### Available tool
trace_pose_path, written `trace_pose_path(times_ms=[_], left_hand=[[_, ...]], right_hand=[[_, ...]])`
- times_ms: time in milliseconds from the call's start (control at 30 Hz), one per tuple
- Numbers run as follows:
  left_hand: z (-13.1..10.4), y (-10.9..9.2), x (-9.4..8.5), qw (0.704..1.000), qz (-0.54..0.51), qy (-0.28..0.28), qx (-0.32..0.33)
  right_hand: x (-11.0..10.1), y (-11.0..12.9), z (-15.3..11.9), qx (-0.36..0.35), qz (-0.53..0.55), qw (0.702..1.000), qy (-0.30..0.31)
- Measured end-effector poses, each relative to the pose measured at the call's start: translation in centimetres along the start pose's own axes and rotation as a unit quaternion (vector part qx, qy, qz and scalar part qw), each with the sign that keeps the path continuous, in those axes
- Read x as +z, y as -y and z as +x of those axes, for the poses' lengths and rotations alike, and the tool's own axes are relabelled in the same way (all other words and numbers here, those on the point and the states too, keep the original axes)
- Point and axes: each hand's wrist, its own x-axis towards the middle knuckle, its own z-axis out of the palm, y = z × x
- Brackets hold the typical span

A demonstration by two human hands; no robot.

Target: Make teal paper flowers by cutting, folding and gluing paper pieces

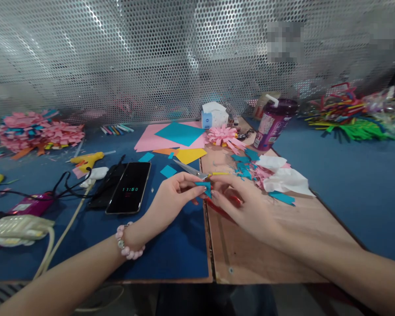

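The surface point(174, 263) has a front edge that runs side to side, close to the person. A dark seam point(211, 250) goes away from that edge, w/ blue on its L side and wood on its R side. There is room to move on the blue part btwn the phone point(129, 188) and the seam, and on the wood in front of the R hand. Less room past the hands, bc paper bits lie there.

The small blue paper point(206, 188) is up over the seam, btwn both hands. It looks like a triangle, w/ one corner pointing down toward the person. Can't tell its long axis. The L hand point(184, 191) has its fingers pinched on the paper's L side. The R hand point(240, 197) has narrow fingers on its R side, and also has the scissors point(192, 170). Their long way goes on a slant: tips point away and to the L, red loops sit under the R hand.

A yellow paper point(191, 155) and blue square point(168, 171) lie nr the tips. Past them, a big blue paper point(180, 133) is on a pink sheet point(146, 139). A purple cup point(274, 125) stands to the R, nr the wood's far R edge. A glue gun point(88, 161) lies L of the phone.
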Motion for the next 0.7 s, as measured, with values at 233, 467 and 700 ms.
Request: trace_pose_path(times_ms=[233,467,700], left_hand=[[-0.2,-0.1,0.1,1.0,-0.014,0.002,0.012],[-0.3,0.1,0.2,0.999,-0.043,-0.008,-0.005],[-0.4,-0.1,0.3,0.997,-0.068,-0.016,-0.035]], right_hand=[[0.2,-0.6,0.1,-0.079,-0.066,0.995,-0.016],[0.0,-1.1,0.1,-0.163,-0.131,0.977,-0.048],[-0.2,-1.1,0.2,-0.202,-0.155,0.966,-0.053]])
